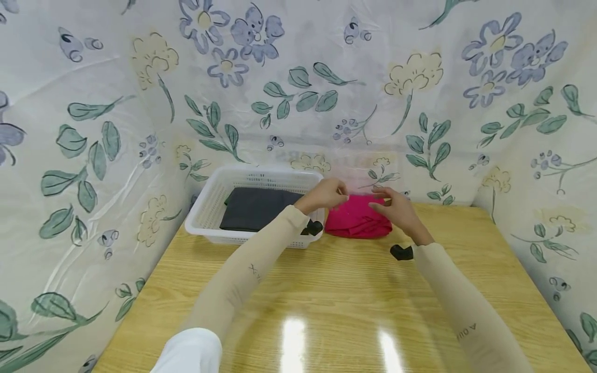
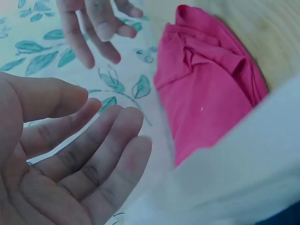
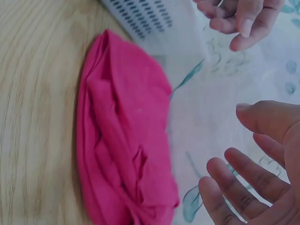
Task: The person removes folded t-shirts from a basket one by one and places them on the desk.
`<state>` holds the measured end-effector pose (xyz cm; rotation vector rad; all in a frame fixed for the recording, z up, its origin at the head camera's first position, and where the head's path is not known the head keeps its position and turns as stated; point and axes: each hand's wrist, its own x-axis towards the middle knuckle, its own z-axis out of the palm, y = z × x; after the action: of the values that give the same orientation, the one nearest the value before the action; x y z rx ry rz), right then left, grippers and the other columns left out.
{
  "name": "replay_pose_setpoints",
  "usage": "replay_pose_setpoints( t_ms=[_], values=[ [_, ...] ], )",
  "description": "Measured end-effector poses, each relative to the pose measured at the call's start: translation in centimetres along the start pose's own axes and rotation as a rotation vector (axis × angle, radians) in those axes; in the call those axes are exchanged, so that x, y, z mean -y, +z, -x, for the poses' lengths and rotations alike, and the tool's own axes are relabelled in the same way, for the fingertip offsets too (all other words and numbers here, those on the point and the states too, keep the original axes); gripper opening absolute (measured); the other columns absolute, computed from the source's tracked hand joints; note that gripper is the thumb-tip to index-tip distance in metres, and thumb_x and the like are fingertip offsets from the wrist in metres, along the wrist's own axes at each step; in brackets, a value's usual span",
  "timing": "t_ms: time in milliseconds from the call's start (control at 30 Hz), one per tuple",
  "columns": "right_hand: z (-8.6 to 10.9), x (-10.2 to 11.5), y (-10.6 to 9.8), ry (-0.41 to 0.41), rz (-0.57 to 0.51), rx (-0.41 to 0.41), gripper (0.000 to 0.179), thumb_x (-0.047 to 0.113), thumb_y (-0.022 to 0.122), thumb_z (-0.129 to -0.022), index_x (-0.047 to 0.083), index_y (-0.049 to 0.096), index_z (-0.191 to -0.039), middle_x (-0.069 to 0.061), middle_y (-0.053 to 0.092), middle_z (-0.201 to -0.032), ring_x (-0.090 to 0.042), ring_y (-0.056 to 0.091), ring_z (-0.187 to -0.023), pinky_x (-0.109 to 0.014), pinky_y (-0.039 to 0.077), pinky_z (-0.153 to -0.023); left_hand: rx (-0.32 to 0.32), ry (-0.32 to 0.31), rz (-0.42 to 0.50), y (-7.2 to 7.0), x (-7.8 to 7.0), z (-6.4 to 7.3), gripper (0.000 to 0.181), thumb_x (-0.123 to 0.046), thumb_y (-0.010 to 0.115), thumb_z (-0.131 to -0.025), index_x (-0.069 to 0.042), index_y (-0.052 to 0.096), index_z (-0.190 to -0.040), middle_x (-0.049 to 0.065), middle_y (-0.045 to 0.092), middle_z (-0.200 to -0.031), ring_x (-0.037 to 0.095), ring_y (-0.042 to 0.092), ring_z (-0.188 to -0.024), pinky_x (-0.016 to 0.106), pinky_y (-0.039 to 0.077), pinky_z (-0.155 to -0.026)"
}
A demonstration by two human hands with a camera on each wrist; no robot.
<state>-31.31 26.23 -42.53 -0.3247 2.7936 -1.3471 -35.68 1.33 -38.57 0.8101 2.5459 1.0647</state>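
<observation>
A folded bright pink cloth (image 1: 358, 217) lies on the table against the patterned backdrop, its near edge creased and layered. Above its left far corner is my left hand (image 1: 327, 194), fingers loosely bent with nothing in them. My right hand (image 1: 398, 210) hovers at the cloth's right side, thumb and fingers spread apart and holding nothing. Both wrist views show a gap between the hands and the pink cloth (image 3: 126, 136). Left of it stands a white plastic basket (image 1: 205, 217) with a folded dark grey cloth (image 1: 256, 207) inside; my left forearm crosses over its right part.
The wooden table (image 1: 261, 290) spreads out in front, with light glare near its front. A floral sheet (image 1: 298, 93) hangs behind and at both sides. The basket's perforated wall (image 3: 140, 18) stands close beside the pink cloth.
</observation>
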Motion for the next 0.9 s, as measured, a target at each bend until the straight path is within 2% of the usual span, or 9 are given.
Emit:
replay_pose_setpoints(
  t_ms=[200,400,567,733,900],
  values=[
    [0.1,1.7,0.7,-0.041,-0.015,-0.003,0.053,0.030,0.069,-0.101,0.013,0.053,-0.149,-0.023,0.057,-0.142,-0.038,0.059,-0.116,-0.048,0.054,-0.088,-0.010,0.021,0.038,-0.9,0.4,1.7,0.016,-0.012,0.059,-0.103,-0.002,0.071,-0.110,0.014,0.072,-0.101,0.037,0.072,-0.087,0.041,0.059,-0.073],
    [0.1,3.1,1.3,-0.074,-0.036,0.007,0.052,0.031,0.070,-0.101,0.014,0.054,-0.147,-0.020,0.060,-0.139,-0.034,0.060,-0.116,-0.049,0.053,-0.089,-0.013,0.045,0.012,-2.1,0.8,3.3,0.015,-0.012,0.060,-0.104,-0.003,0.071,-0.110,0.012,0.072,-0.096,0.027,0.070,-0.076,0.034,0.057,-0.067],
    [0.2,4.3,2.0,-0.102,-0.043,0.030,0.053,0.031,0.070,-0.100,0.013,0.054,-0.147,-0.019,0.059,-0.140,-0.034,0.059,-0.118,-0.052,0.052,-0.093,-0.011,0.021,0.010,-3.0,1.6,4.5,0.017,-0.015,0.061,-0.104,-0.002,0.070,-0.113,0.015,0.071,-0.097,0.031,0.069,-0.076,0.036,0.055,-0.065],
    [0.2,5.4,2.6,-0.147,-0.039,0.036,0.052,0.031,0.071,-0.100,0.013,0.055,-0.146,-0.014,0.061,-0.138,-0.031,0.062,-0.115,-0.048,0.054,-0.091,-0.033,0.006,-0.020,-4.0,2.4,5.9,0.022,-0.014,0.060,-0.104,0.001,0.068,-0.118,0.014,0.070,-0.095,0.032,0.068,-0.076,0.035,0.055,-0.065],
    [-0.1,6.5,3.1,-0.192,-0.062,0.036,0.051,0.027,0.072,-0.099,0.013,0.056,-0.145,-0.013,0.063,-0.135,-0.030,0.064,-0.112,-0.045,0.055,-0.089,-0.056,-0.018,-0.033,-5.2,2.9,7.2,0.021,-0.013,0.060,-0.104,0.001,0.068,-0.117,0.012,0.070,-0.092,0.039,0.069,-0.081,0.033,0.053,-0.064]
  ],
)
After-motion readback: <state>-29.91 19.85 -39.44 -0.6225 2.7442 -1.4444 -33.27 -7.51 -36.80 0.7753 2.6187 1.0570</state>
